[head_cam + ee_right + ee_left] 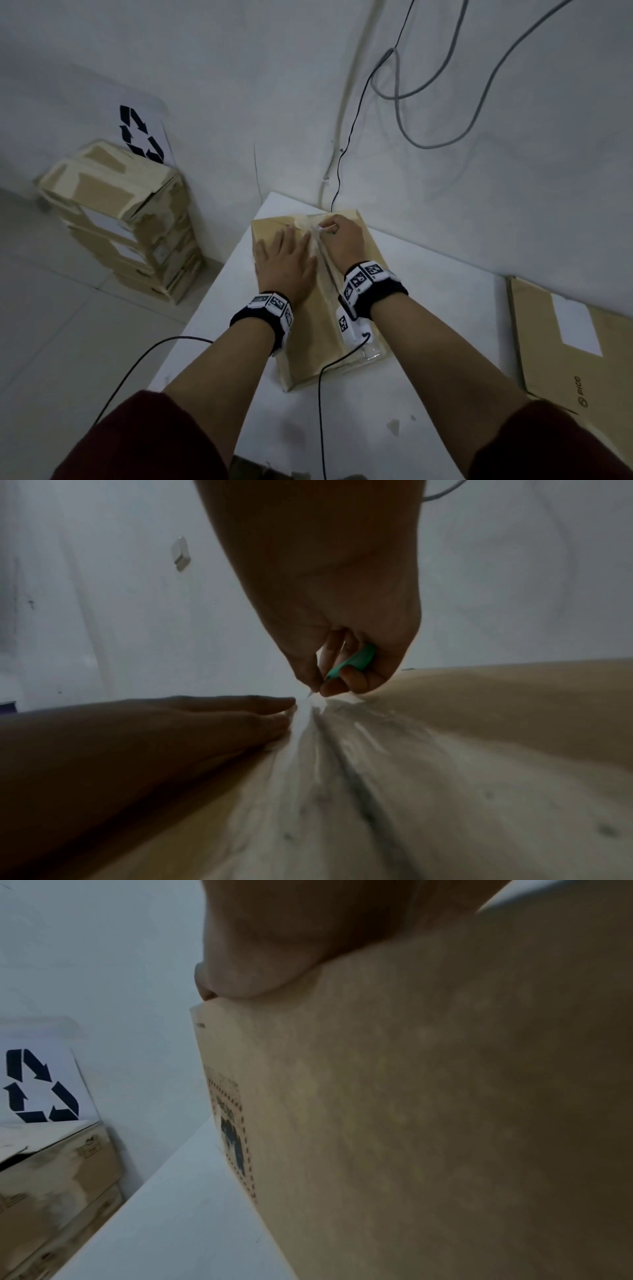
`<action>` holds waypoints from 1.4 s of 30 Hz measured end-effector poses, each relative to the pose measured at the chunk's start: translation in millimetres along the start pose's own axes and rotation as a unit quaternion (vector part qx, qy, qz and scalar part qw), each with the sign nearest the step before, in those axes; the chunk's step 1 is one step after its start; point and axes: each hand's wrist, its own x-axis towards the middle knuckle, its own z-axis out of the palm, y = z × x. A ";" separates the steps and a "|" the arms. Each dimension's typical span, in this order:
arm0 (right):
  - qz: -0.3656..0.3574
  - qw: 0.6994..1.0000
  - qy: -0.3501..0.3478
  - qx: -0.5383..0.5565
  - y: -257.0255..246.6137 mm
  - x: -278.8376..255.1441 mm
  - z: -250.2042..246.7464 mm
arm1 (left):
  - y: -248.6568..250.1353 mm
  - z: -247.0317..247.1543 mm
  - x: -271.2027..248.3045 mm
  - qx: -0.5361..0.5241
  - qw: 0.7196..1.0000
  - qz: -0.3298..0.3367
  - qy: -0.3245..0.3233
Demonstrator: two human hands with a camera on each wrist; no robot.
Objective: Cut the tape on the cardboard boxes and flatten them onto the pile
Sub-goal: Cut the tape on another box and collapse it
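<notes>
Pile (120, 219): far to your left, brown boxes sit stacked by the wall, under a sign with black arrows (140, 133).
Left hand (284, 263): your fingers are straight and spread, and they press flat on the left half of the box top.
Box (371, 346): it sits on the white table (428, 308), right in front of you.
Tape (323, 260): a shiny clear strip runs down the middle of the box top, between your two hands.
Right hand (344, 234): your fingers are curled tight round a small green cutter (352, 660). Its thin tip (310, 693) points down at the far end of the tape.
Flat box (582, 342): it lies on the table, far to your right.
</notes>
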 end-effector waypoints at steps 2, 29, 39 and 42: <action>0.001 1.000 0.005 -0.006 -2.0 2.0 4.4 | -0.8 1.4 0.0 -0.002 1.000 -0.003 0.003; -0.053 0.970 -0.072 -0.228 9.2 -45.5 -4.6 | -0.1 2.1 3.4 0.008 1.000 -0.009 -0.002; -0.012 0.970 -0.098 -0.221 26.0 -140.8 -45.0 | 0.6 4.6 3.7 0.027 1.000 -0.012 -0.008; 0.012 0.969 -0.100 -0.227 31.0 -158.3 -49.6 | -0.7 7.1 4.6 0.039 0.999 -0.013 -0.005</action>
